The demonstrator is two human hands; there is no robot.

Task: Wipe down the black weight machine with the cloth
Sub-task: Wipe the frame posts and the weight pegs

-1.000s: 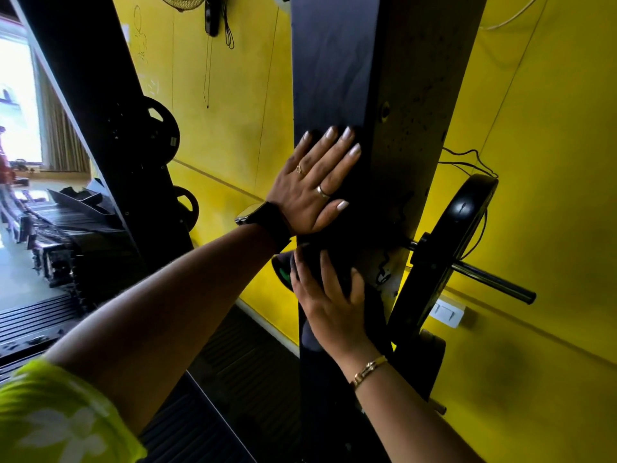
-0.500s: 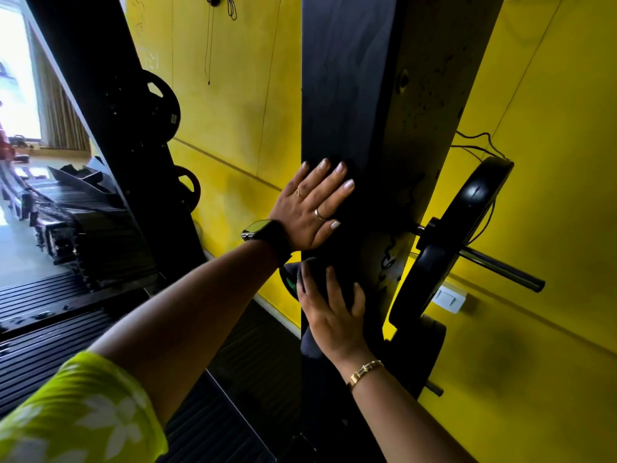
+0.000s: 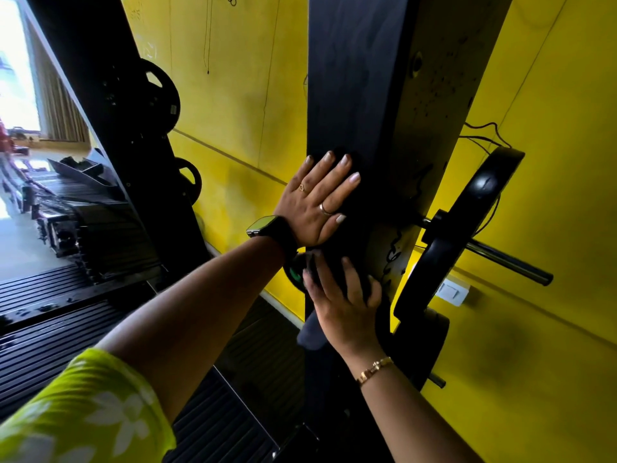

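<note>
Left hand: the left hand (image 3: 317, 202) lies flat on the front face of the post, fingers straight and a little spread, holding nothing. It looks placed there to brace the person, and perhaps to pin the top of the cloth, though dark on dark I cannot tell.

Right hand: the right hand (image 3: 344, 305) sits just below, palm and extended fingers pressing the cloth against the post. It presses the cloth flat and does not bunch it, likely so a broad patch rubs at once.

Cloth: the cloth (image 3: 310, 332) is dark and trapped under the right hand. One corner hangs past the post's left edge.

Machine: the black weight machine (image 3: 354, 78) rises as a wide upright directly ahead, and both hands work its mid-height.

Weight plate: a weight plate (image 3: 457, 235) hangs on a peg (image 3: 507, 262) to the right, close to the wiping hand. By my guess it limits sideways strokes.

Wall: a yellow wall (image 3: 551, 162) stands behind.
</note>
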